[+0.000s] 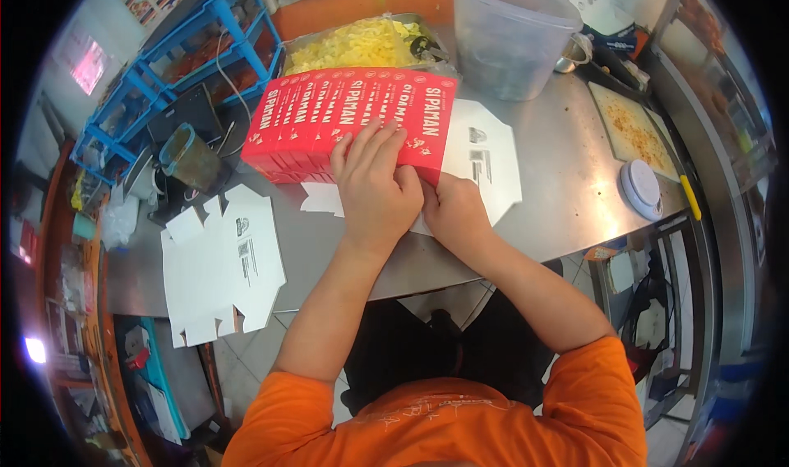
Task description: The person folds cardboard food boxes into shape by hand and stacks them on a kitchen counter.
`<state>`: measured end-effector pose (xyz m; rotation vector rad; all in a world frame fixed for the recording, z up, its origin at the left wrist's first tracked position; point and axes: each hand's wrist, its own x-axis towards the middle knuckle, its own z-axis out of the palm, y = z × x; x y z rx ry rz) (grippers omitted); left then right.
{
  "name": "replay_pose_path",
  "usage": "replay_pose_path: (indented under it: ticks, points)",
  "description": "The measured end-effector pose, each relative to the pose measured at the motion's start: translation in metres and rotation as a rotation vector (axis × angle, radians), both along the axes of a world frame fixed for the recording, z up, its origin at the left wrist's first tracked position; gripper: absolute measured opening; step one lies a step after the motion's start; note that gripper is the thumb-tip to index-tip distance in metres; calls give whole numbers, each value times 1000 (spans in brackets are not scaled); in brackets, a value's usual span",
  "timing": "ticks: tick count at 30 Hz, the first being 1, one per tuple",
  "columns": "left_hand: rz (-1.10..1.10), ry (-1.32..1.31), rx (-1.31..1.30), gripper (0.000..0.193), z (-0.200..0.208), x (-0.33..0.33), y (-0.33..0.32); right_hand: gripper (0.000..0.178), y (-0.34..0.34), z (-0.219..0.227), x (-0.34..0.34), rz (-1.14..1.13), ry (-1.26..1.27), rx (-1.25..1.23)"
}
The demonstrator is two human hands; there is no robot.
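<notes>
A row of red printed cartons (316, 126) stands packed side by side on the metal table in front of me. My left hand (376, 184) lies on their front, fingers stretched out over the red faces, its thumb near my right hand. Beside it, my right hand (457, 214) is closed at the lower front corner of the rightmost red carton, its fingertips partly hidden. Beneath and to the right of the row lies a flat white carton blank (497, 151). Another white die-cut blank (218, 262) rests at the left, jutting over the table's front edge.
Behind the cartons are a tray of yellow chopped food (353, 46) and a big translucent bucket (511, 44). A blue rack (185, 77) and a murky plastic jug (191, 156) stand left. At right are a cutting board (629, 130), a round white lid (641, 189) and a yellow-handled tool (689, 197).
</notes>
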<state>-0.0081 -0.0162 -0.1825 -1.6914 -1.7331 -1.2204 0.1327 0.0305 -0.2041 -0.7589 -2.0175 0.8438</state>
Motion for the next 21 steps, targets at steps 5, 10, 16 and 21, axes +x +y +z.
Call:
replay_pose_path:
  ticks: [5, 10, 16, 21]
  points:
    - [-62, -48, -4, 39, 5, -5, -2, 23, 4, 6, -9, -6, -160, 11]
    - [-129, -113, 98, 41, -2, -23, -19, 34, 15, 10, -14, 293, -176, -226]
    - [-212, -83, 135, 36, -14, -17, 3, 30, 49, -21, 25, 295, -222, 113]
    - [-165, -140, 199, 35, -28, -17, 7, 35, 72, -39, 22, 306, -321, 386]
